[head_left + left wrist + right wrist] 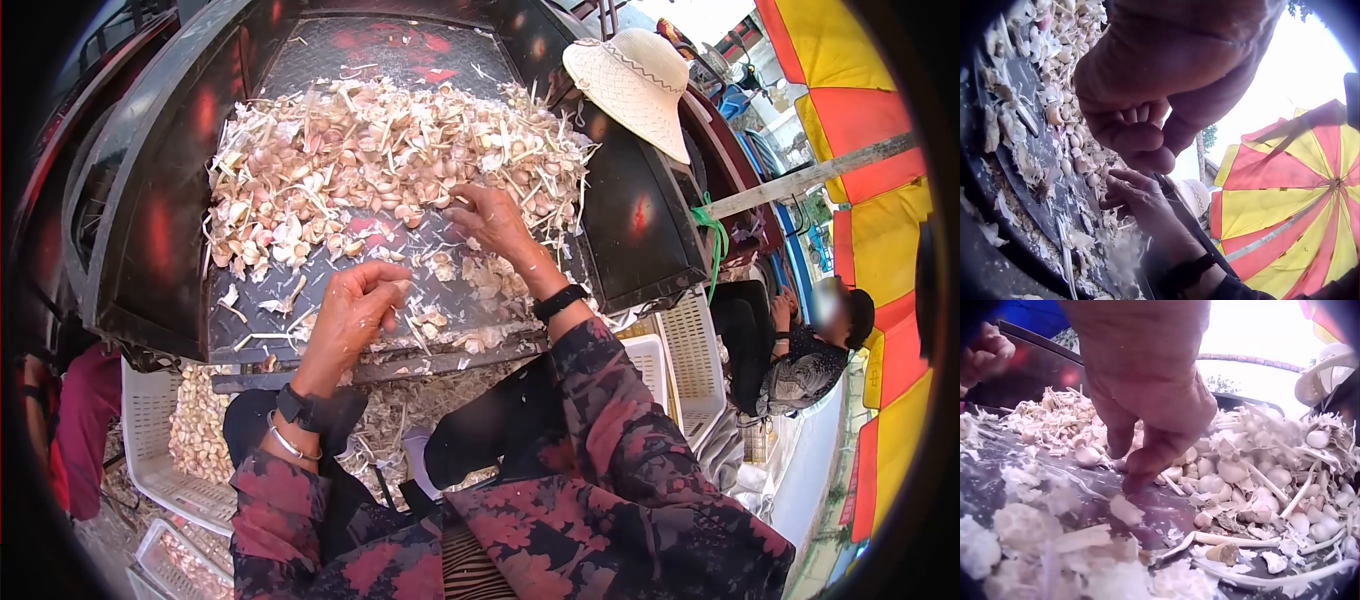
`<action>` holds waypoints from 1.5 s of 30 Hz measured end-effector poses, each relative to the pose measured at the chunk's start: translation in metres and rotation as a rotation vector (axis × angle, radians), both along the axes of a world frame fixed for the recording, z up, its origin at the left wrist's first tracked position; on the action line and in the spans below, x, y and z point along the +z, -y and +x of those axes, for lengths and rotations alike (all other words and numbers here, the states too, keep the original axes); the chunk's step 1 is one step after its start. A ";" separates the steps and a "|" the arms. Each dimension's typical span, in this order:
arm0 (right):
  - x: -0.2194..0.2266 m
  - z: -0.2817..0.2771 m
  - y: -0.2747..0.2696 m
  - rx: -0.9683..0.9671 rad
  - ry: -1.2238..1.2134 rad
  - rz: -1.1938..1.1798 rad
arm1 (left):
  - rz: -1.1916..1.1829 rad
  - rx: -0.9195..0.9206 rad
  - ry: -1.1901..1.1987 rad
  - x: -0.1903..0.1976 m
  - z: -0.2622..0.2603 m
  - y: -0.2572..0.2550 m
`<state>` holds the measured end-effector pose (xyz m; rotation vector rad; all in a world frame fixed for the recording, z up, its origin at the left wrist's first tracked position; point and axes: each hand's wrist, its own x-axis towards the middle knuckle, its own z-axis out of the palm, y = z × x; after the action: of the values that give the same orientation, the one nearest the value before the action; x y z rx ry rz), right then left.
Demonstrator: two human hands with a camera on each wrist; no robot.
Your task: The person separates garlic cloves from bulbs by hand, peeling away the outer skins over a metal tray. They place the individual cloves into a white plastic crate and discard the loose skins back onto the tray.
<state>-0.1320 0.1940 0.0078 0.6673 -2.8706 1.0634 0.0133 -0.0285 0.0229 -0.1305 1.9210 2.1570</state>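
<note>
A heap of garlic cloves, stems and papery skins (370,160) lies on a dark metal tray (160,230). My left hand (355,305) hovers over the tray's near part, in front of the heap. Its fingers are curled into a loose fist (1141,125), and nothing shows between them. My right hand (485,215) reaches to the heap's near right edge. Its fingers point down, and the fingertips (1138,481) touch the tray beside loose cloves (1210,484). Pale skins (490,280) are scattered below that hand.
A straw hat (630,80) sits on the tray's far right rim. White plastic crates (195,430) with cloves stand below the tray's front edge. A person (800,360) sits at the right, and a red and yellow umbrella (1291,206) is overhead.
</note>
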 end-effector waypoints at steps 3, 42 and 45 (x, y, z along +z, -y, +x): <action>-0.044 -0.041 0.015 0.024 -0.226 0.189 | 0.010 0.022 0.002 -0.002 -0.003 0.005; 0.007 0.125 0.045 -0.083 0.704 -1.429 | 0.176 0.215 -0.183 0.009 0.012 -0.006; 0.021 0.129 0.033 0.132 0.786 -1.403 | 0.085 0.229 -0.157 0.001 0.007 0.000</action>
<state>-0.0031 0.1610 0.0284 0.2880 -1.4882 3.2162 0.0202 -0.0287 0.0243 -0.1785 1.9786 2.4617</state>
